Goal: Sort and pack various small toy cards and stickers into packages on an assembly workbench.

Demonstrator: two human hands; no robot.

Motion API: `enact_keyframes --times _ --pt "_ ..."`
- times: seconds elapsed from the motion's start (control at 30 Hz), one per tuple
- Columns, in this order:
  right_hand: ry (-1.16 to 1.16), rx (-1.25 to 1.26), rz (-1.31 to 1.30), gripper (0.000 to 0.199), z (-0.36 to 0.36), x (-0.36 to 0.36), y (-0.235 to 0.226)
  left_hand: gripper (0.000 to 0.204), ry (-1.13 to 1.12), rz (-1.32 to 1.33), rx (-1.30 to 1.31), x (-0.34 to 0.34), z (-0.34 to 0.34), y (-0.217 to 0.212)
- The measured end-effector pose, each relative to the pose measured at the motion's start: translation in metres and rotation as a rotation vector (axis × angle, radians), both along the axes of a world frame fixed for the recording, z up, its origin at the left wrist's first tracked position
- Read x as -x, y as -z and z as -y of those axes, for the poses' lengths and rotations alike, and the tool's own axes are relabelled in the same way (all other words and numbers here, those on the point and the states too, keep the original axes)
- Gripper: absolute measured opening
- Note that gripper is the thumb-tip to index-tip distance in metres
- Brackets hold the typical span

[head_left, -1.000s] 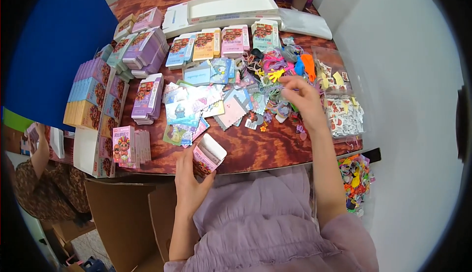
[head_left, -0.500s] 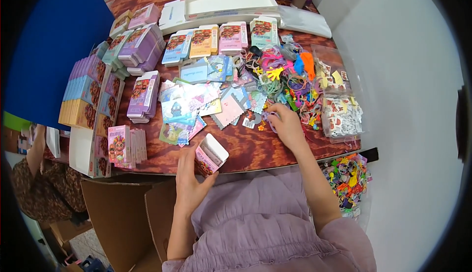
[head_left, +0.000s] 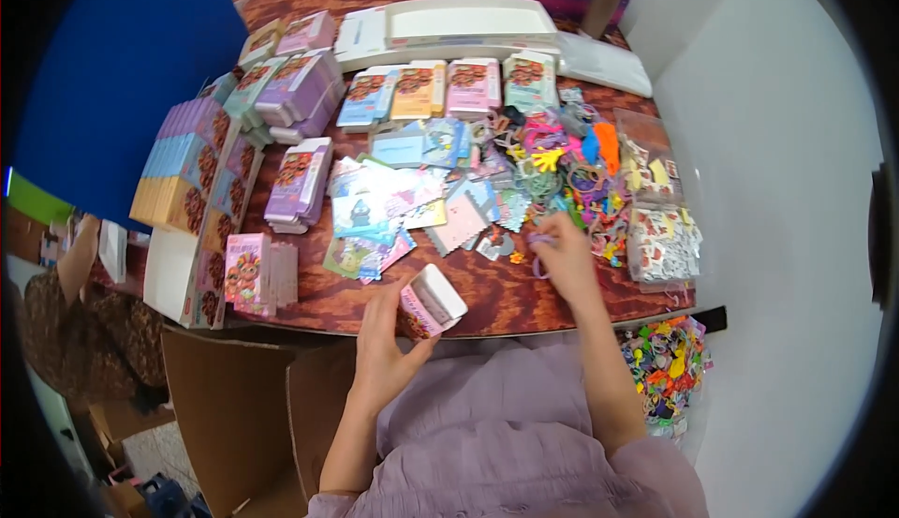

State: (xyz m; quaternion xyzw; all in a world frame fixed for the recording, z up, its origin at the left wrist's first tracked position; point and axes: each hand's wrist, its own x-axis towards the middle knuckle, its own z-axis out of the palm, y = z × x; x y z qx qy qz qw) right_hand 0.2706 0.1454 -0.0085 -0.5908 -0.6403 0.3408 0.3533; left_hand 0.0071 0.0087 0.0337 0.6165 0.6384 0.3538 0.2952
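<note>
My left hand (head_left: 386, 342) grips a small pink carton (head_left: 431, 301) with its white flap open, held at the near edge of the wooden table (head_left: 487, 288). My right hand (head_left: 565, 258) is closed on a small purple ring-shaped toy (head_left: 540, 239), just in front of a heap of colourful small toys (head_left: 562, 157). Loose picture cards (head_left: 403, 204) lie spread between the two hands and the back of the table.
Stacks of flat printed cartons (head_left: 300, 181) fill the left side, with a row of them (head_left: 440, 87) further back. Clear bags of stickers (head_left: 660, 237) sit at the right. A white tray (head_left: 468, 23) lies at the back. A cardboard box (head_left: 234, 406) stands below. A person (head_left: 84, 331) sits at far left.
My right hand has drawn back from the toy heap toward me, now holding a small purple toy. The left hand keeps the open carton in nearly the same place.
</note>
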Motion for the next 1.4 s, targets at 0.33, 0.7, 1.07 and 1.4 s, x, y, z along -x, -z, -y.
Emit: enact_keyframes --times 0.33,0.7,1.07,1.4 --pt "-0.555 0.377 -0.258 0.012 0.022 0.064 -0.110 0.077 0.059 -0.145 -0.016 -0.013 -0.001 -0.011" --pt "-0.691 -0.082 -0.060 0.042 0.040 0.077 -0.107 0.075 -0.038 0.013 -0.044 -0.016 0.001 0.000" --pt "-0.554 -0.302 -0.053 0.027 0.053 0.083 -0.110 0.076 -0.130 0.177 -0.075 -0.019 0.003 0.007" --pt "-0.207 0.020 -0.761 0.030 0.083 0.094 -0.073 0.076 -0.111 0.220 -0.162 -0.028 0.013 -0.020"
